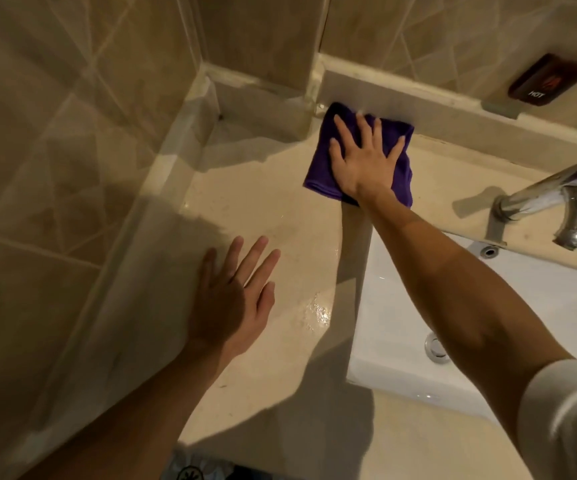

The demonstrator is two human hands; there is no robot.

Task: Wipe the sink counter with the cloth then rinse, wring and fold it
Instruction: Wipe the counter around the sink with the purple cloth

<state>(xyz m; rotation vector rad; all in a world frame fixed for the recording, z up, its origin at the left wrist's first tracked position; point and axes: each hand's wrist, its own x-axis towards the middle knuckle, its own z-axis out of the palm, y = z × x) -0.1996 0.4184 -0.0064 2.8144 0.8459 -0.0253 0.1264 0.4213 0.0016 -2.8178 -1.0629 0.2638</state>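
Two bare hands over a beige stone table around a sink, head view. Far left: tiled wall (pixel 55 150) running down the table's left edge, with a raised stone lip along it. Left hand (pixel 235 296) near the table's left edge, fingers straight and slightly spread, palm down, grip released, holding nothing; cannot tell if the palm touches the table (pixel 263 209) or hovers just above it. Wet shiny patch (pixel 318 311) on the table just right of the left hand, by the sink's left rim. Purple cloth (pixel 318 168) lies flat at the table's far edge, its top edge against the low back ledge (pixel 384 95), next to the inner corner where the wall steps out. Right hand (pixel 363 161) lies flat on the cloth, fingers spread and straight, pressing it onto the table; grip not clenched, no pinch on the fabric. Right forearm crosses over the sink's left part, white sleeve (pixel 571 420) pushed up at the lower right. White sink (pixel 401 341) is set into the table right of centre, metal drain (pixel 436 348) partly hidden by the forearm, small overflow hole (pixel 489 251) on its far wall. Chrome tap (pixel 554 199) stands at the table's far right edge, spout pointing down into the sink. Dark tag marked HOT (pixel 547 81) sits on the back ledge at the far right corner.
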